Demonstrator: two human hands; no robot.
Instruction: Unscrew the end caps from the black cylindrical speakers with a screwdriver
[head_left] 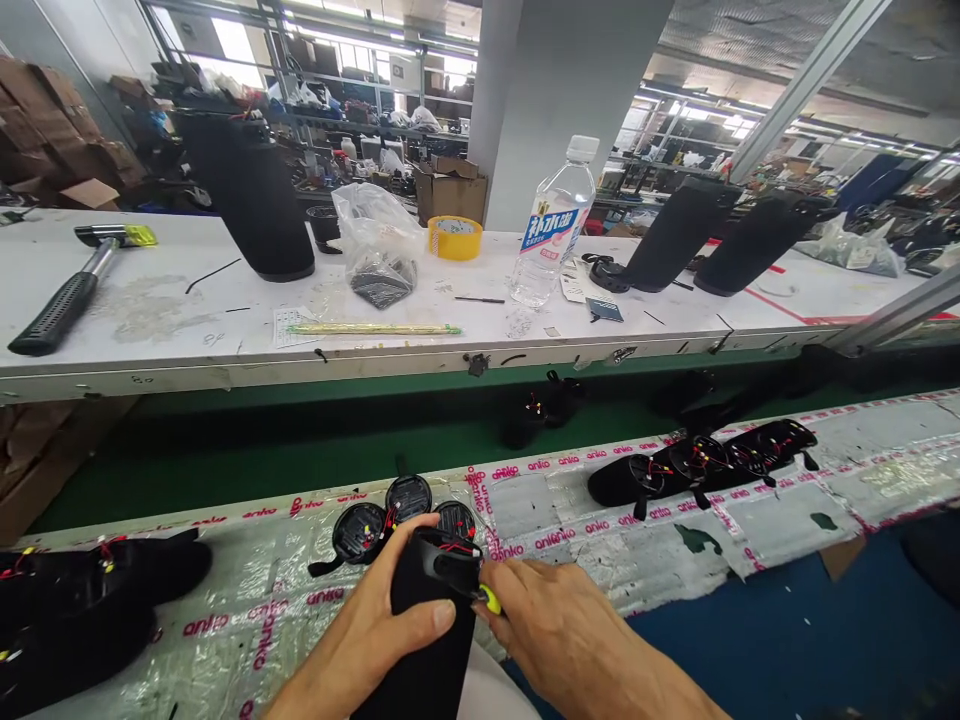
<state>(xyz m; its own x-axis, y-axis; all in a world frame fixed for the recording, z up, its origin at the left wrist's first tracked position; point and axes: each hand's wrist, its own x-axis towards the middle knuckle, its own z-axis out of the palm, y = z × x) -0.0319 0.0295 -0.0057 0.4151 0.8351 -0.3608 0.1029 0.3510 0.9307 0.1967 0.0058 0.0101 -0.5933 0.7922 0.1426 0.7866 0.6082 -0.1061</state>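
Note:
A black fabric-covered cylinder [424,650] leans toward me at the bottom centre, its top end showing red wires and a black cap-like part. My left hand [375,630] is wrapped round its left side, thumb across the front. At the right rim of that end, my right hand [551,610] is closed on a small tool with a yellow-green part [490,599]; its tip is hidden. Just behind the cylinder, round black caps [409,496] with red wires lie on the plastic-covered bench [300,560].
More black cylinders lie on the bench at the left [82,630] and right [697,465]. The white shelf [420,350] beyond holds a hammer [71,290], upright cylinders [247,200], a plastic bag [379,240], yellow tape [454,238] and a bottle [551,230].

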